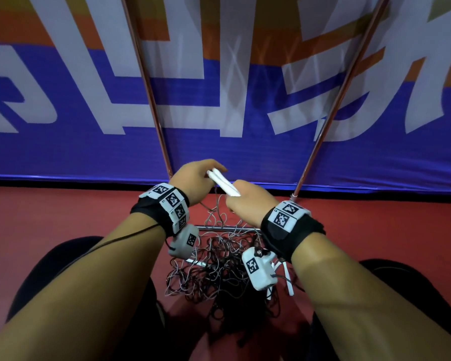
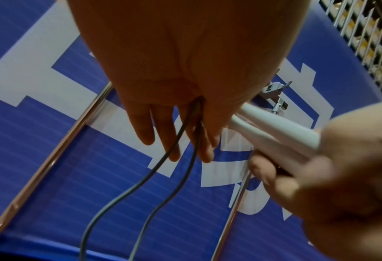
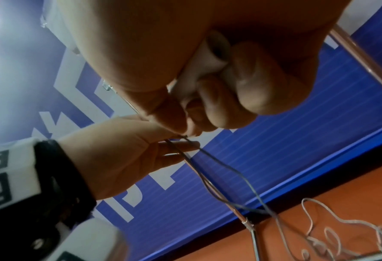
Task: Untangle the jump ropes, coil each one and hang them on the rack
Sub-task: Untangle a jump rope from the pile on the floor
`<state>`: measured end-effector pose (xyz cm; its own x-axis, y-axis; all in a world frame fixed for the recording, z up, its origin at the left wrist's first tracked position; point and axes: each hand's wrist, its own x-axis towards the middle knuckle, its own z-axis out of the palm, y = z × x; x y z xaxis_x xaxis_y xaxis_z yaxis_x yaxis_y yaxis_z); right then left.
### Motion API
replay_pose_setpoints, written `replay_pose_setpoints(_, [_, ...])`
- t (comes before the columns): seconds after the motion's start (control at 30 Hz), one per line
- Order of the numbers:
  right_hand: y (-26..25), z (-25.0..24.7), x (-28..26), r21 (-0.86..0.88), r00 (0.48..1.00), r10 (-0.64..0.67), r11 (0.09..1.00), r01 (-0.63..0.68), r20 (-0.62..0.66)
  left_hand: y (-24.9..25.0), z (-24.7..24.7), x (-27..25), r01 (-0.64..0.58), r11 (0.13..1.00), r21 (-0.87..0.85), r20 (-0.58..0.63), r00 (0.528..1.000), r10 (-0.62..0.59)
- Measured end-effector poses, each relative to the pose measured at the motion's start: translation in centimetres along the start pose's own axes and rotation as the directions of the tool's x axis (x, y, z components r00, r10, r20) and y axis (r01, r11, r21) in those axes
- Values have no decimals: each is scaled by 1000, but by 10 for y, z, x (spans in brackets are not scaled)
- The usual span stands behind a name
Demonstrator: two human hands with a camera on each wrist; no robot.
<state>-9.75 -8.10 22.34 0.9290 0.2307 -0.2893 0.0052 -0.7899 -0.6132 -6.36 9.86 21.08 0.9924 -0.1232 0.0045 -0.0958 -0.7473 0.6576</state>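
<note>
Two white jump-rope handles [image 1: 224,185] are held side by side in front of me. My right hand [image 1: 245,201] grips their thick ends in a fist, and the right wrist view shows a hollow handle end [image 3: 207,60] between its curled fingers. My left hand [image 1: 195,178] pinches their thin ends, thumb on top. Two grey cords [image 2: 140,185] leave the handles [image 2: 274,127] there, pass the left fingers [image 2: 163,137] and drop down. They run to a tangled heap of dark and pale ropes [image 1: 219,267] on the floor below my wrists.
Two slanted copper-coloured rack poles [image 1: 151,100] [image 1: 333,113] rise from a metal base bar [image 1: 219,227] by the heap. A blue and white banner [image 1: 63,152] stands behind on the red floor [image 1: 63,217]. Another white handle [image 1: 288,280] lies in the heap. My dark-clad knees [image 1: 63,269] flank it.
</note>
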Motion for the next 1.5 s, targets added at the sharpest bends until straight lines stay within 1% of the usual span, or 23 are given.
replay_pose_setpoints(0.07, [5, -1, 1, -23, 998, -29, 999, 28, -47, 2, 2, 0, 48, 998, -48, -65, 997, -51])
replay_pose_setpoints(0.13, [10, -6, 3, -48, 993, -68, 997, 63, -99, 6, 2, 3, 74, 984, -162, -120, 988, -94])
replay_pose_setpoints(0.2, [14, -11, 7, -40, 985, -94, 995, 89, -148, 8, 1, 9, 97, 953, -287, -149, 978, -145])
replay_pose_setpoints(0.23, [16, -13, 8, -15, 981, -95, 995, 94, -171, 10, -1, 11, 104, 948, -301, -153, 976, -156])
replay_pose_setpoints(0.3, [19, -15, 15, 61, 970, -69, 994, 85, -232, 10, -2, 17, 111, 964, -240, -121, 982, -143])
replay_pose_setpoints(0.4, [23, -23, 25, 242, 928, 36, 968, 59, -371, 5, 2, 22, 121, 992, -43, 28, 992, -120])
replay_pose_setpoints(0.43, [24, -27, 27, 294, 909, 67, 954, 63, -411, 4, 5, 24, 119, 993, -22, 66, 991, -117])
replay_pose_setpoints(0.47, [25, -31, 30, 327, 895, 88, 943, 66, -436, 4, 7, 25, 122, 992, -39, 85, 989, -118])
replay_pose_setpoints(0.53, [28, -35, 34, 353, 884, 106, 933, 71, -456, 9, 11, 25, 108, 981, -163, 68, 993, -98])
replay_pose_setpoints(0.63, [32, -35, 40, 403, 873, 144, 913, 64, -467, 19, 15, 25, 87, 897, -432, 70, 996, -63])
replay_pose_setpoints(0.7, [35, -35, 44, 448, 873, 172, 892, 59, -456, 26, 19, 26, 94, 835, -542, 104, 994, -44])
replay_pose_setpoints(0.77, [36, -36, 46, 483, 876, 183, 874, 63, -447, 32, 19, 26, 144, 746, -650, 169, 985, -43])
replay_pose_setpoints(0.87, [38, -40, 45, 536, 878, 187, 839, 90, -440, 38, 17, 22, 262, 563, -784, 322, 947, 7])
replay_pose_setpoints(0.9, [38, -41, 42, 569, 884, 186, 816, 103, -428, 39, 17, 21, 279, 548, -789, 351, 936, 28])
replay_pose_setpoints(0.93, [38, -42, 40, 603, 894, 182, 790, 115, -410, 39, 18, 20, 284, 550, -786, 365, 930, 40])
replay_pose_setpoints(1.0, [36, -42, 36, 629, 906, 163, 766, 133, -391, 42, 18, 18, 262, 619, -741, 360, 932, 36])
replay_pose_setpoints(1.1, [32, -41, 32, 585, 911, 133, 800, 134, -391, 48, 22, 15, 203, 728, -655, 341, 939, 45])
replay_pose_setpoints(1.2, [31, -37, 31, 573, 922, 110, 808, 136, -373, 53, 31, 13, 135, 787, -602, 302, 951, 68])
replay_pose_setpoints(1.27, [32, -37, 32, 573, 916, 99, 805, 156, -389, 53, 37, 13, 145, 792, -593, 323, 944, 70])
replay_pose_setpoints(1.33, [35, -38, 33, 547, 901, 97, 820, 169, -423, 51, 41, 14, 182, 798, -574, 357, 933, 44])
replay_pose_setpoints(1.4, [37, -39, 33, 534, 894, 84, 825, 185, -440, 43, 43, 16, 136, 882, -451, 387, 920, 56])
replay_pose_setpoints(1.43, [38, -39, 34, 550, 895, 84, 812, 193, -439, 40, 44, 16, 103, 919, -382, 423, 903, 75])
replay_pose_setpoints(1.5, [39, -39, 35, 608, 898, 97, 767, 207, -429, 33, 49, 15, 95, 934, -344, 521, 847, 106])
